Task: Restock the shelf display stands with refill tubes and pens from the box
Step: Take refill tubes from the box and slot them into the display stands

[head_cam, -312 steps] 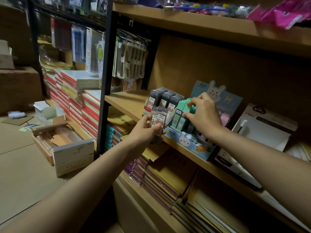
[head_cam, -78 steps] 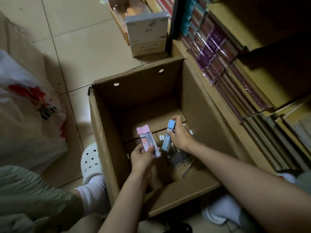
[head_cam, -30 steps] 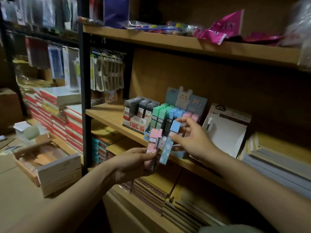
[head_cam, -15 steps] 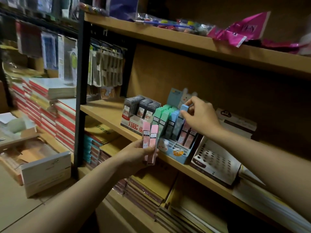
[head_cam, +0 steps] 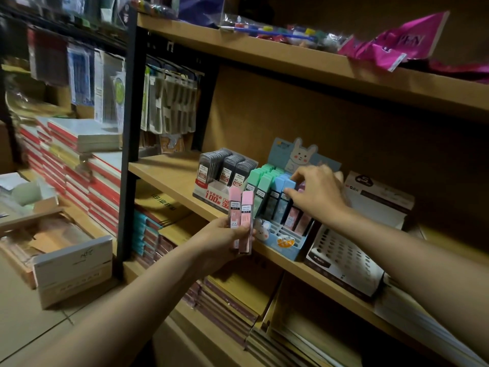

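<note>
My right hand (head_cam: 318, 196) pinches a blue refill tube (head_cam: 287, 198) into the bunny display stand (head_cam: 280, 238); my left hand (head_cam: 225, 235) grips two pink refill tubes (head_cam: 241, 218) near the shelf edge. Next, I reckon: pinks into the right-hand slots.

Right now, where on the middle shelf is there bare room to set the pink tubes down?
Bare shelf board lies left of the grey refill stand, up to the black post. Rightward it is crowded: bunny display stand, right hand, perforated white stand.
</note>
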A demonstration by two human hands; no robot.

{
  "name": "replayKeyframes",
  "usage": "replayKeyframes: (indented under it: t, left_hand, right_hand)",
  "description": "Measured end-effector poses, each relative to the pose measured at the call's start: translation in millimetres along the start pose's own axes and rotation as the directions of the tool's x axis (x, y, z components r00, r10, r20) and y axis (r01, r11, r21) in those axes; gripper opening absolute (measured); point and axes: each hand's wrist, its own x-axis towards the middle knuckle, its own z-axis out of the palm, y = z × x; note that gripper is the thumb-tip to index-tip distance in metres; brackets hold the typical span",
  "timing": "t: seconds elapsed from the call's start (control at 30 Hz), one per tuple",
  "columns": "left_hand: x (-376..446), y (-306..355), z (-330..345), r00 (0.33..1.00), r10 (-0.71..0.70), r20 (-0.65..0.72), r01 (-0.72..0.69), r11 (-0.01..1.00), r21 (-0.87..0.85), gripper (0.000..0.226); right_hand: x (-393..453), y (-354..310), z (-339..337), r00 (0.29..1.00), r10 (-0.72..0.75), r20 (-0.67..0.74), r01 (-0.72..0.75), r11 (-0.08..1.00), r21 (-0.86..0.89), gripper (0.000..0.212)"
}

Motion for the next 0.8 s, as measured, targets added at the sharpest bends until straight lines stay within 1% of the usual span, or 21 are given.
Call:
replayKeyframes:
  t: [0.07,0.13,0.23,0.3,0.37,0.4,0.43,0.47,0.53,0.6,0.67,0.7,0.77,0.8]
  left_hand:
    - [1.2,-0.5,-0.4,1.000,0.024,0.002,-0.024,1.000,0.009,0.022]
    - [1.8,-1.5,-0.2,0.999,0.045,0.013,-0.046,0.999,0.023,0.022]
    - [1.4,-2.4,0.4,0.997,0.065,0.044,-0.068,0.996,0.061,0.022]
    - [0.2,-2.6,0.9,0.995,0.078,0.059,-0.083,0.994,0.078,0.022]
    - [-1.4,-2.8,2.4,0.994,0.085,0.065,-0.090,0.993,0.082,0.021]
    - [-2.5,-2.8,3.1,0.994,0.088,0.067,-0.093,0.992,0.081,0.021]
    - [-3.6,-2.7,3.6,0.993,0.091,0.074,-0.097,0.992,0.082,0.022]
    - [-4.7,-2.5,3.7,0.992,0.095,0.085,-0.103,0.991,0.086,0.022]
    - [-7.0,-1.5,4.3,0.989,0.105,0.107,-0.115,0.989,0.094,0.023]
    - [-9.3,-0.6,6.1,0.989,0.102,0.105,-0.113,0.987,0.113,0.023]
    - [-11.0,0.1,9.3,0.990,0.092,0.107,-0.106,0.984,0.140,0.023]
    - [-11.5,0.7,11.3,0.990,0.085,0.113,-0.101,0.985,0.142,0.023]
    - [-12.7,3.6,13.3,0.991,0.059,0.117,-0.072,0.991,0.110,0.025]
    - [-13.3,5.0,12.9,0.993,0.046,0.108,-0.057,0.994,0.096,0.026]
  right_hand:
    - [-0.1,-1.4,-1.0,1.000,-0.007,-0.025,0.005,0.996,-0.087,0.031]
    - [-2.2,-2.9,-0.8,0.998,-0.027,-0.057,0.019,0.990,-0.137,0.035]
    - [-9.0,-5.5,1.7,0.992,-0.077,-0.100,0.058,0.983,-0.174,0.033]
    - [-11.9,-7.2,0.8,0.992,-0.079,-0.094,0.058,0.976,-0.208,0.029]
    - [-12.5,-6.5,-0.7,0.996,-0.068,-0.063,0.050,0.966,-0.255,0.030]
    - [-13.1,-5.9,-0.8,0.995,-0.079,-0.055,0.065,0.972,-0.227,0.031]
    - [-14.5,-6.2,-1.4,0.994,-0.098,-0.053,0.090,0.986,-0.138,0.034]
    - [-17.3,-8.4,-2.7,0.992,-0.116,-0.055,0.116,0.993,0.003,0.035]
    - [-24.1,-16.9,-4.8,0.992,-0.123,-0.038,0.129,0.950,0.285,0.034]
    - [-29.1,-26.9,-5.2,0.996,-0.080,0.035,0.056,0.895,0.443,0.034]
    - [-31.5,-34.1,-6.3,0.988,-0.028,0.155,-0.063,0.830,0.554,0.030]
    - [-31.4,-35.6,-8.0,0.979,-0.016,0.204,-0.106,0.814,0.571,0.026]
    - [-28.3,-34.3,-16.6,0.965,-0.010,0.262,-0.147,0.808,0.570,0.020]
    - [-26.4,-30.7,-23.2,0.963,-0.011,0.270,-0.153,0.801,0.579,0.019]
